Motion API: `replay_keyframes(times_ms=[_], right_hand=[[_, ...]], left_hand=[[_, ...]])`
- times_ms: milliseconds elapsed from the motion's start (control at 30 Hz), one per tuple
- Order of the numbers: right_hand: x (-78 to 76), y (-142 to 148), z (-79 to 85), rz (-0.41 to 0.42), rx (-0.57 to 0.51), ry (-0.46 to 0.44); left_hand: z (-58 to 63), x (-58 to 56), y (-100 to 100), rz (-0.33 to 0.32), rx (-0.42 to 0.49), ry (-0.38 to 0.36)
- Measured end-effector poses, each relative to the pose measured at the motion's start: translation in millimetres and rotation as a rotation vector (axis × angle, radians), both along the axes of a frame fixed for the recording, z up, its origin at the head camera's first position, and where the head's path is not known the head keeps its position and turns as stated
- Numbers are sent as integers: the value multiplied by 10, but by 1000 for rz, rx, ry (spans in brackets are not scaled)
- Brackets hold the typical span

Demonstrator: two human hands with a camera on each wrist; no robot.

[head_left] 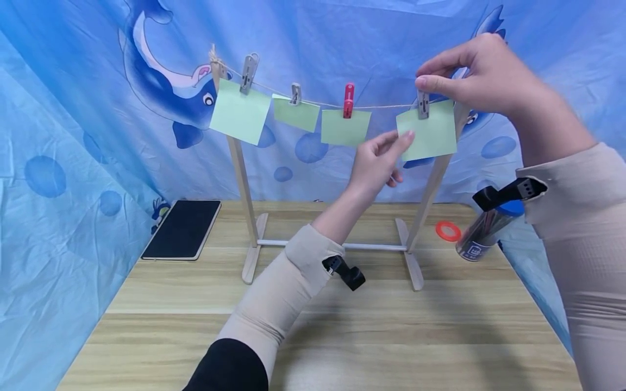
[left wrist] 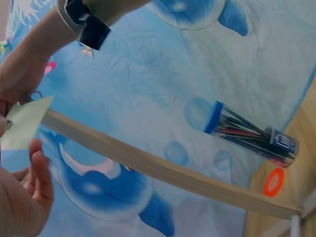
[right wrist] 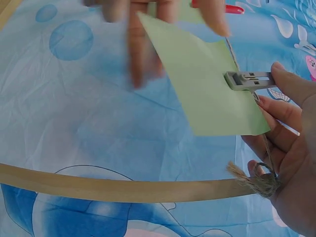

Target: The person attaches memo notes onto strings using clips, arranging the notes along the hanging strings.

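Observation:
My right hand pinches the tail of a grey clothespin between thumb and fingers. The clothespin's jaws sit on the top edge of a green paper sheet at the right end of a twine line. Close to that sheet's left edge is my left hand, fingers loosely spread, its thumb overlapping the paper in the head view. Farther left, more green sheets hang: one under a red clothespin, one under a small grey clip, and one under a grey clothespin.
The twine runs between two wooden posts standing on flat feet, joined low by a white bar. A black notebook lies at the back left. An orange ring and a blue-lidded jar of pens are at the back right.

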State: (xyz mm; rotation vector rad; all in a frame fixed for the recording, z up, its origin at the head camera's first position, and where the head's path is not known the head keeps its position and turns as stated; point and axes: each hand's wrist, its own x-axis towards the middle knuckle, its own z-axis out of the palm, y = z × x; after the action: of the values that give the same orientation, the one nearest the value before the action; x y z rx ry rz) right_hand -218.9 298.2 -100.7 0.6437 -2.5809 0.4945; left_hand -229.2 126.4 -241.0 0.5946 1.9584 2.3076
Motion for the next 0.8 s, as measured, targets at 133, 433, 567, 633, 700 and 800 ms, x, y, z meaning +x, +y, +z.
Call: replay_keyframes(times_ms=[133, 433, 567, 633, 700, 800], right_hand=[[5, -11, -8, -15, 24, 13], [16, -55, -58, -33, 55, 117], [60, -41, -90, -1, 11, 214], [84, -31, -145, 43, -59, 339], [114, -54, -236, 80, -184, 512], [186, -138, -450, 110, -429, 770]], left_hand=[[-232, 0, -99, -121, -172, -65], [-769, -20, -475, -316, -438, -123], [-902, 28, -640, -349, -495, -105], [-977, 69, -727, -350, -521, -91], [-1065, 117, -826, -344, -548, -64], [-1211, 205, -1003, -297, -611, 6]])
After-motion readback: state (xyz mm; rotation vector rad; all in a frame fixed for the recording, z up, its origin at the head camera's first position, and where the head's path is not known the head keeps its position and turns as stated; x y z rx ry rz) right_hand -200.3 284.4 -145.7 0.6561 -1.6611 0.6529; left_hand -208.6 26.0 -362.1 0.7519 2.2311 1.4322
